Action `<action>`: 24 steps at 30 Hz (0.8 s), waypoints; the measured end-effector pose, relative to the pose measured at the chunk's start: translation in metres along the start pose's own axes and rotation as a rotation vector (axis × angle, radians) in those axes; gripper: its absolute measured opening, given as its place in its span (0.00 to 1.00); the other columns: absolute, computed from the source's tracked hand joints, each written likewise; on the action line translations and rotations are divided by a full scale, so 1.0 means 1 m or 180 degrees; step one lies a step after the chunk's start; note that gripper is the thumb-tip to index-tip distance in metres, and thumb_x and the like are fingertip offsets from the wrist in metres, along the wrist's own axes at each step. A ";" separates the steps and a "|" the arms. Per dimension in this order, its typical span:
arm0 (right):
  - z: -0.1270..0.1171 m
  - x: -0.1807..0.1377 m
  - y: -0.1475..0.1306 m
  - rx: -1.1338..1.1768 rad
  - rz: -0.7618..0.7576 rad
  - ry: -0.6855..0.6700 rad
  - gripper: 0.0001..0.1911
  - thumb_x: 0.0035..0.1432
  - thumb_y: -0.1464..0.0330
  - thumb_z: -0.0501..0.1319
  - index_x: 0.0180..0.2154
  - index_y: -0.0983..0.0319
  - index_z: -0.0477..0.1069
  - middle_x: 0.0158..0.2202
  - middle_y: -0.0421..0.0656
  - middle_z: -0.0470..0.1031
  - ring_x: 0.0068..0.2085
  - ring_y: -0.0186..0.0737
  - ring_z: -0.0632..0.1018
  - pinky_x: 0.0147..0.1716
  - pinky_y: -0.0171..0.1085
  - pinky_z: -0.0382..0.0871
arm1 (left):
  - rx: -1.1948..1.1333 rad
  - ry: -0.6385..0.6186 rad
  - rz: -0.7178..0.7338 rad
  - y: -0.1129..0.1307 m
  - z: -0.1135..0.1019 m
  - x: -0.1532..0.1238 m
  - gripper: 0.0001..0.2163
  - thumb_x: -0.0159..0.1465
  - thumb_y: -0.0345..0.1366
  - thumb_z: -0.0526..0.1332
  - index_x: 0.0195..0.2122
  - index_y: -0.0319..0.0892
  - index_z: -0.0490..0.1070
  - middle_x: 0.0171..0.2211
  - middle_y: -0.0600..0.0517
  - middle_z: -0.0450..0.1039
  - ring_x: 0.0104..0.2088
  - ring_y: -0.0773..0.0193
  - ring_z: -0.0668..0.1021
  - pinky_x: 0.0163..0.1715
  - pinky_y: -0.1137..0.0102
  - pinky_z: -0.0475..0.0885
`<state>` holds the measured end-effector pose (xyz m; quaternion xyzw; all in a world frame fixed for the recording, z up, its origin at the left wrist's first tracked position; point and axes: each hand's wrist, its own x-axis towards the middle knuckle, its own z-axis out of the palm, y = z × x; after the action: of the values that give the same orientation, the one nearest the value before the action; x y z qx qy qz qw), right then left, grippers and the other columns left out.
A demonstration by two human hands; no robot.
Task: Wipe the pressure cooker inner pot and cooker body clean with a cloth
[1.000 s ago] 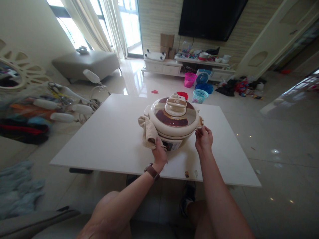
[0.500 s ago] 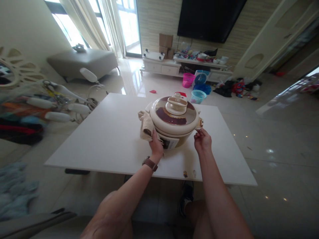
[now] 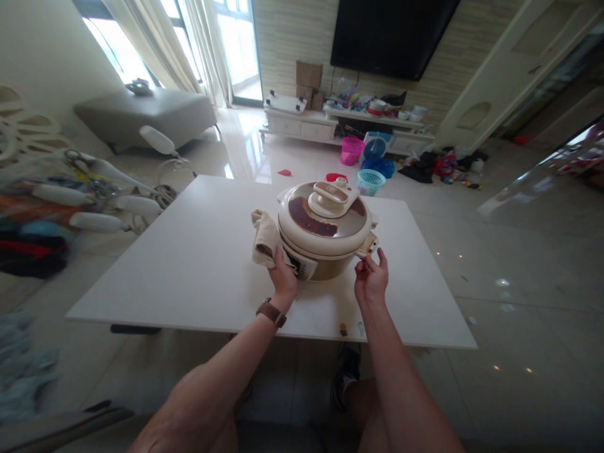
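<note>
A cream electric cooking pot [image 3: 325,251] with a brown-tinted glass lid [image 3: 349,229] stands on the white table [image 3: 198,264]. The lid's knob [image 3: 330,192] is on top. My left hand [image 3: 284,277], with a brown-strapped watch on the wrist, grips a folded beige cloth [image 3: 265,239] against the pot's left side, beside a label panel [image 3: 304,267]. At the pot's right side, my right hand [image 3: 372,280] has its fingers curled at the side handle [image 3: 365,248], with one finger raised. Its exact hold on the handle is partly hidden.
Two small items, one brown [image 3: 343,329] and one pale [image 3: 361,329], lie near the table's front edge. Beyond the table are a turquoise basket [image 3: 371,182], a pink basket [image 3: 352,151] and a cluttered TV cabinet [image 3: 302,128]. A white-armed fixture [image 3: 97,221] stands at left.
The pot has turned clockwise as seen from above: its front label went left and its right handle came nearer me. Both hands moved with it. The whole view has shifted slightly.
</note>
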<state>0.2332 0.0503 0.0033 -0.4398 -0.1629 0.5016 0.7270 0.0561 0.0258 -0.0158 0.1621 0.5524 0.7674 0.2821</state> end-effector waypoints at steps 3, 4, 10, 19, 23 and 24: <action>0.003 0.002 -0.004 -0.0078 -0.0088 -0.0158 0.38 0.43 0.70 0.70 0.58 0.55 0.66 0.26 0.28 0.74 0.19 0.27 0.68 0.22 0.30 0.61 | 0.0250 -0.0051 -0.0163 -0.010 -0.008 -0.041 0.23 0.73 0.47 0.59 0.65 0.42 0.73 0.70 0.44 0.71 0.75 0.55 0.67 0.76 0.61 0.58; 0.004 0.003 -0.004 -0.0111 -0.0092 -0.0203 0.37 0.43 0.70 0.70 0.57 0.55 0.67 0.27 0.28 0.75 0.19 0.27 0.68 0.21 0.30 0.60 | 0.0340 -0.0103 -0.0219 -0.013 -0.011 -0.052 0.24 0.73 0.48 0.60 0.65 0.42 0.73 0.69 0.44 0.71 0.75 0.55 0.67 0.76 0.60 0.57; 0.009 0.005 -0.006 -0.0175 -0.0032 -0.0129 0.31 0.45 0.68 0.66 0.53 0.55 0.69 0.32 0.31 0.77 0.19 0.26 0.67 0.20 0.30 0.58 | 0.0430 -0.0244 -0.0418 -0.021 -0.015 -0.073 0.23 0.71 0.49 0.60 0.63 0.42 0.73 0.66 0.42 0.74 0.74 0.53 0.67 0.76 0.59 0.58; 0.013 -0.005 0.000 -0.0085 -0.0123 -0.0018 0.30 0.44 0.66 0.63 0.52 0.54 0.66 0.31 0.30 0.75 0.18 0.26 0.66 0.20 0.30 0.55 | 0.0181 -0.0109 -0.0368 -0.013 -0.004 -0.052 0.16 0.72 0.41 0.61 0.57 0.43 0.77 0.65 0.46 0.76 0.73 0.56 0.69 0.76 0.61 0.58; 0.014 -0.034 0.009 -0.0024 -0.0200 -0.0145 0.32 0.46 0.64 0.65 0.55 0.53 0.64 0.32 0.30 0.75 0.20 0.28 0.69 0.23 0.31 0.60 | 0.0100 -0.0042 -0.0288 -0.010 -0.001 -0.021 0.15 0.72 0.39 0.61 0.58 0.43 0.76 0.67 0.47 0.75 0.72 0.56 0.70 0.75 0.60 0.62; 0.013 -0.044 0.011 -0.0018 -0.0189 -0.0209 0.34 0.46 0.63 0.66 0.57 0.53 0.63 0.32 0.30 0.76 0.21 0.28 0.70 0.24 0.31 0.61 | 0.0080 -0.0059 -0.0244 -0.008 0.000 -0.010 0.15 0.73 0.39 0.61 0.58 0.43 0.76 0.67 0.47 0.75 0.72 0.57 0.71 0.74 0.60 0.62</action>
<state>0.1981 0.0200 0.0106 -0.4202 -0.2012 0.4934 0.7345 0.0661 0.0215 -0.0232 0.1514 0.5652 0.7475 0.3144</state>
